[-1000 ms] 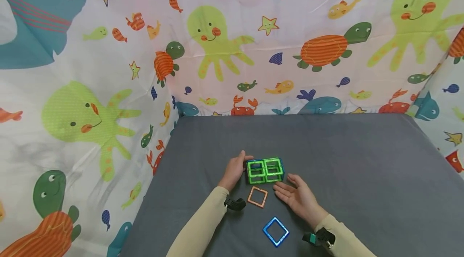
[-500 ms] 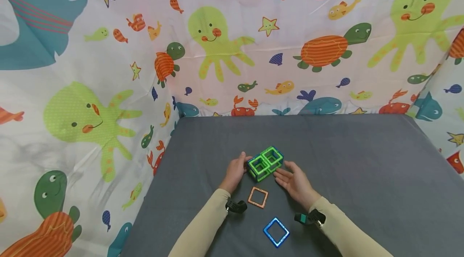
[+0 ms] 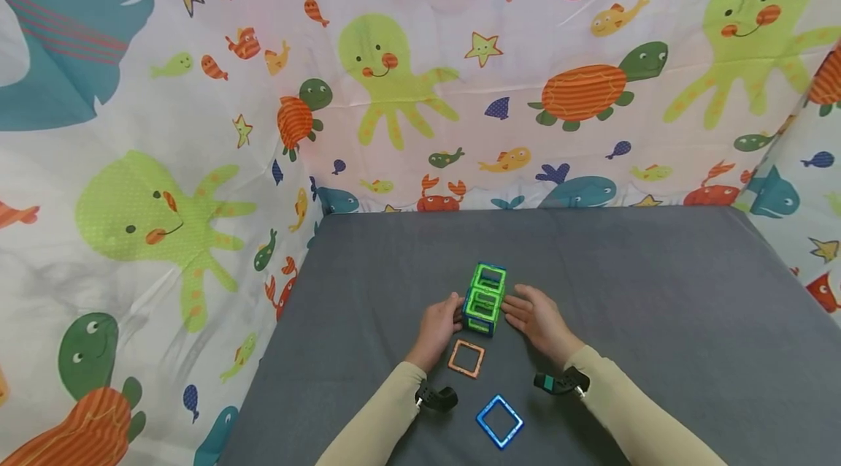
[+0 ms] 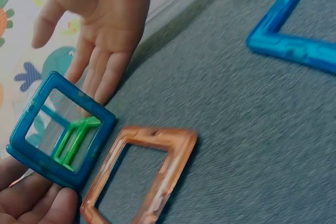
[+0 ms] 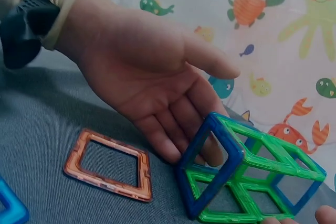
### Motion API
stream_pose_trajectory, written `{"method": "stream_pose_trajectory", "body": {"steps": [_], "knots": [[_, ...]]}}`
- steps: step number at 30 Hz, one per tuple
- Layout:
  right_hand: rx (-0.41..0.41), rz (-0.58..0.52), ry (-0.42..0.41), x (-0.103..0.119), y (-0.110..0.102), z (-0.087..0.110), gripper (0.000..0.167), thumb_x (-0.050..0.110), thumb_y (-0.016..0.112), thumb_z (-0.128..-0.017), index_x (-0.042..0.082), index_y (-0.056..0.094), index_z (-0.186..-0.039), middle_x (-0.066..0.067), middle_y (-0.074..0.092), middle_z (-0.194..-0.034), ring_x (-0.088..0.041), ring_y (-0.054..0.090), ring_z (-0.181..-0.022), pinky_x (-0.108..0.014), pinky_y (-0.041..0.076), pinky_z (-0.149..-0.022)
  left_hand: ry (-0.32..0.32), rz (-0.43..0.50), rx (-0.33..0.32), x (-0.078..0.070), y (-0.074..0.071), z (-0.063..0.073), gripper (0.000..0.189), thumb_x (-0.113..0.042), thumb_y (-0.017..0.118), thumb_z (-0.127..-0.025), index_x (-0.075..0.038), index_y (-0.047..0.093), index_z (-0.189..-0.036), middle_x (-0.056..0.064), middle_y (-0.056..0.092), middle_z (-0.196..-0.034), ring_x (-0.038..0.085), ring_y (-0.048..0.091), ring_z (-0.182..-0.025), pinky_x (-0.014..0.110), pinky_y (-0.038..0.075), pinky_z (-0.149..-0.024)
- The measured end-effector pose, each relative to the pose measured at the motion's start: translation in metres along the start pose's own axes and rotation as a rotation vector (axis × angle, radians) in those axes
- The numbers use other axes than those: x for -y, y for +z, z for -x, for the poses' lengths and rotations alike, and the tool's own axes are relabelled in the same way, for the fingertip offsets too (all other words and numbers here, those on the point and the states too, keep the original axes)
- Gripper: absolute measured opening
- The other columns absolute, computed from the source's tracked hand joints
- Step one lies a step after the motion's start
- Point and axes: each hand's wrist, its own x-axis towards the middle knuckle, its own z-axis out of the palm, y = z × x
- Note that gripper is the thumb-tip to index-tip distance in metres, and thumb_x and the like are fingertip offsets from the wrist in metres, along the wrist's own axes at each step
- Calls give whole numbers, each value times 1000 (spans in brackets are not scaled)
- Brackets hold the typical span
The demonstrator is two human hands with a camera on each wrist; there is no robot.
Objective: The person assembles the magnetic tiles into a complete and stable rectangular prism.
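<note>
A box built of magnetic tiles [image 3: 486, 290], with green square frames along it and blue frames at the ends, lies between both hands. My left hand [image 3: 436, 329] touches its left side with the fingertips; in the left wrist view these fingers [image 4: 39, 203] lie right by the blue end frame [image 4: 32, 104]. On the other side my right hand [image 3: 540, 321] is spread palm inward, its straight fingers against the box. Through the blue end frame [image 5: 236, 156] in the right wrist view, a right fingertip shows.
Just in front of the box an orange square tile [image 3: 455, 353] lies flat on the grey cloth [image 3: 624, 291]. Nearer the person is a blue square tile [image 3: 512, 409]. A curtain with sea animals [image 3: 420, 159] rises behind the table and along its sides.
The box has turned from lying crosswise to pointing away from the person. The left hand has shifted right and nearer the person; the right hand has moved slightly away. Both loose tiles stay put.
</note>
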Motion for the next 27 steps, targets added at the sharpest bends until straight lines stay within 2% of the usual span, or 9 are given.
{"method": "stream_pose_trajectory", "body": {"steps": [10,22,27], "knots": [[6,70,-17,4,-1,-4,72,30,40,-110,-1,1,-162,-32,15,-166,-45,22,-155,-53,24,-127,-3,3,-8,6,7,10,56,-44,42,-109,0,65,-134,16,71,-129,26,68,-120,36,58,-97],[5,102,-29,0,-1,-2,67,28,38,-111,-4,6,-161,-31,17,-166,-43,24,-154,-53,25,-126,14,9,-9,11,6,13,46,-40,50,-107,-4,73,-123,10,74,-119,19,70,-110,37,58,-95],[-15,174,-35,-2,-1,2,65,28,41,-110,-6,14,-159,-32,24,-163,-44,32,-151,-53,29,-124,17,65,15,12,4,12,46,-38,49,-108,-1,70,-127,15,72,-126,26,68,-118,39,57,-99]]}}
